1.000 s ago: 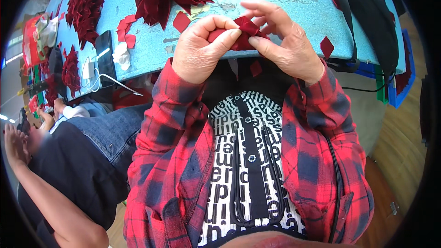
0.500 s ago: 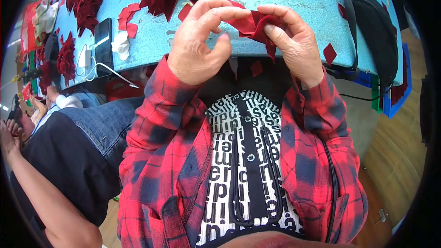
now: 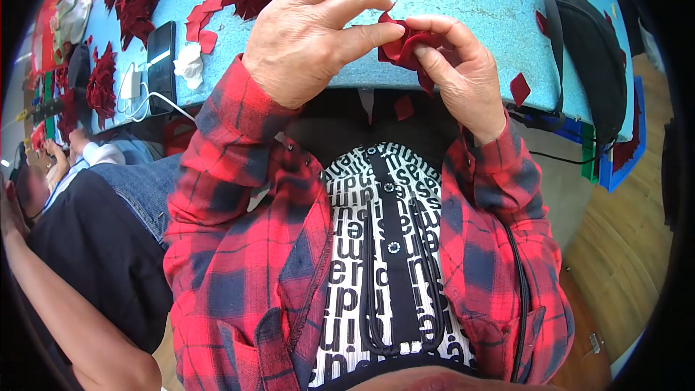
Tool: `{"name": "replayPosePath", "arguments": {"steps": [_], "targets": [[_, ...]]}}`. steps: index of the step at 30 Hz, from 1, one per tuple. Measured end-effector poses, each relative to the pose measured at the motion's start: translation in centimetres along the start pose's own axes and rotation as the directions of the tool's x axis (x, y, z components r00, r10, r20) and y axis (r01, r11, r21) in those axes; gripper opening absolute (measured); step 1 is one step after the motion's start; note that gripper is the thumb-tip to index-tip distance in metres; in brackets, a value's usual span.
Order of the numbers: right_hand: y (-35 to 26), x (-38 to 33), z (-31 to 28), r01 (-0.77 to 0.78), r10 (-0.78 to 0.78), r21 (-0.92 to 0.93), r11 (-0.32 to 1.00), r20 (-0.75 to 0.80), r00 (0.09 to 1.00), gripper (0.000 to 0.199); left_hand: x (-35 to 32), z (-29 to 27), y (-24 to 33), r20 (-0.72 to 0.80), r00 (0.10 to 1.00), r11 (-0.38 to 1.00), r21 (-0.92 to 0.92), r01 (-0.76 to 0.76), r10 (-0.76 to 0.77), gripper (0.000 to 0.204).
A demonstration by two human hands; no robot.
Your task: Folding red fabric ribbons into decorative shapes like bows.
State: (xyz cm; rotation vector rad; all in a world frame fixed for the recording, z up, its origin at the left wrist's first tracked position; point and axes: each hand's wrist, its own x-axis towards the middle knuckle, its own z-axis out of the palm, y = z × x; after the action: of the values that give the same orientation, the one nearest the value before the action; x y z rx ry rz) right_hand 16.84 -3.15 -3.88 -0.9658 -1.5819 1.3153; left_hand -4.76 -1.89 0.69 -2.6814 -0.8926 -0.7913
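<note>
Above the table's near edge, my right hand (image 3: 467, 76) pinches a small dark red fabric flower (image 3: 404, 52) of folded petals between thumb and fingers. From the left, my left hand (image 3: 308, 36) reaches over it. Its thumb and forefinger close around a raised petal tip on the flower's upper left side. The fingers partly hide the flower's folds. A loose red diamond-shaped fabric piece (image 3: 520, 90) lies at the table edge by my right wrist, and another red diamond piece (image 3: 403, 107) rests on the dark cloth over my lap.
Large dark red clusters of pointed fabric petals (image 3: 137, 0) stand on the blue table (image 3: 239, 40). A phone (image 3: 161, 65), a white charger with cable (image 3: 132, 85) and crumpled tissue (image 3: 190, 65) lie left. A black bag (image 3: 590, 65) sits right. A seated person (image 3: 87, 246) is close on my left.
My left hand has come to the flower, its thumb now meeting the petal. The left forearm has swung outward. My right hand still holds the flower, which is turned slightly.
</note>
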Motion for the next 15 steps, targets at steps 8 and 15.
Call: {"name": "replayPosePath", "arguments": {"steps": [8, 15], "targets": [[0.1, 0.3, 0.3, 0.183, -0.205, -0.251, 0.95, -0.063, 0.977, 0.027, 0.9, -0.3, 0.4, 0.089, 0.995, 0.991, 0.115, -0.063, 0.053, 0.03], [-1.0, 0.6, 0.6, 0.192, -0.216, -0.249, 0.949, -0.074, 0.974, 0.027, 1.4, -0.6, 0.2, 0.105, 0.993, 0.995, 0.074, -0.063, 0.055, 0.027]]}}
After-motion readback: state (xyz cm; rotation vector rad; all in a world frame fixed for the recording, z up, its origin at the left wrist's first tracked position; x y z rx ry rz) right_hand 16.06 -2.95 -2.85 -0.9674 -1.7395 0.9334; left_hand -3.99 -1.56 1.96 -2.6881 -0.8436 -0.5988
